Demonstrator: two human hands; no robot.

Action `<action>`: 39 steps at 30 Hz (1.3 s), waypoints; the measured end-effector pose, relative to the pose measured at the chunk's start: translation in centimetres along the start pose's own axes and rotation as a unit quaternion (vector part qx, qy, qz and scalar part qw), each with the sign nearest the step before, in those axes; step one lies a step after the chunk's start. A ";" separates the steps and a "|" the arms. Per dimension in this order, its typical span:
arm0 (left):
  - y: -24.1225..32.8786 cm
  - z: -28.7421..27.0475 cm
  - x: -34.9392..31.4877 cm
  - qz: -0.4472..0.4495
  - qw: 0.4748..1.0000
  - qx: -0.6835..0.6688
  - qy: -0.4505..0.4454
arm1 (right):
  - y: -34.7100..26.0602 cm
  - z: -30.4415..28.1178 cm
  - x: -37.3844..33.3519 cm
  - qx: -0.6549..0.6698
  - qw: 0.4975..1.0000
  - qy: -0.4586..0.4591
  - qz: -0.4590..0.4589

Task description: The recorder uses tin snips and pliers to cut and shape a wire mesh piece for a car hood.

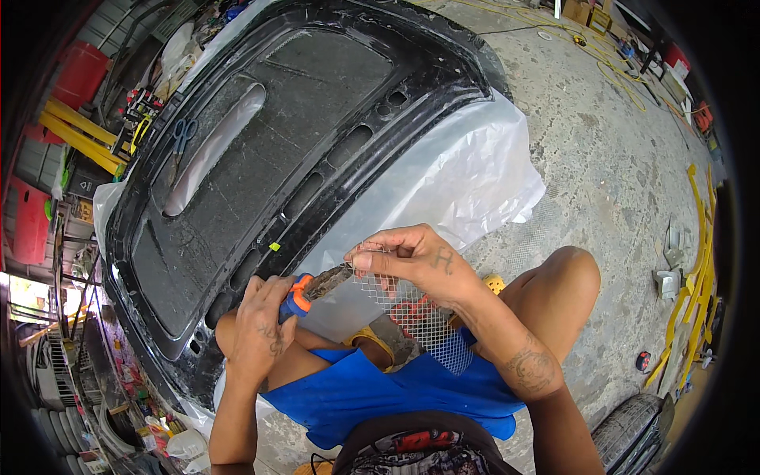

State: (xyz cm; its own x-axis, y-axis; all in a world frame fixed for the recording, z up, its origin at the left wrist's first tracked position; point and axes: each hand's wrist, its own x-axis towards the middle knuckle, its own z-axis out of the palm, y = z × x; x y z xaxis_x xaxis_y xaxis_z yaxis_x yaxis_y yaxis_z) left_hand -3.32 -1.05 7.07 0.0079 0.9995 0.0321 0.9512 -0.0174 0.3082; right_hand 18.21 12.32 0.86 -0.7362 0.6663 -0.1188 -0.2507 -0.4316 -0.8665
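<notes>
In my left hand (265,317) is a snips-like tool (327,283) with blue and orange grips. Its dark metal jaws point up and right, their tip at the mesh's upper corner; whether they bite on it I cannot tell. My right hand (423,261) pinches the top edge of a wire mesh piece (431,328), which hangs toward my lap. Beyond both hands lies a large black car hood panel (317,95) with a long slot and several oval openings. A pair of scissors (182,134) rests on it, left of the slot.
White plastic sheeting (467,174) spreads under the panel onto the rough concrete floor (602,182). Yellow strips (697,277) and a tire (629,423) lie at the right. A yellow cord (582,39) winds across the far floor. Cluttered tools and red containers (79,75) line the left.
</notes>
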 end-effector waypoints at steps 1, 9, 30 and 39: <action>0.1 -0.1 -0.3 -0.027 1.000 0.001 -0.013 | 0.0 -0.1 0.0 -0.008 1.000 -0.004 0.003; -0.4 0.6 -0.7 -0.001 0.999 -0.037 -0.031 | 0.3 -0.3 0.0 -0.037 0.999 0.004 0.003; -1.3 1.4 -1.4 0.015 0.998 -0.052 -0.030 | 0.0 0.6 -0.5 -0.135 0.988 0.065 -0.030; -0.9 1.9 -1.3 -0.002 0.994 -0.105 -0.027 | 0.7 0.7 -0.4 -0.123 0.988 0.077 -0.052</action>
State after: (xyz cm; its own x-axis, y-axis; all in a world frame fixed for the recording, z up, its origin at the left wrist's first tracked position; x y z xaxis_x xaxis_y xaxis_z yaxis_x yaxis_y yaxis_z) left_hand -3.61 -2.24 4.93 0.0253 0.9995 -0.0191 0.8661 -0.0124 0.4997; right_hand 17.94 11.36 0.67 -0.6049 0.7924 -0.0792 -0.1451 -0.2075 -0.9674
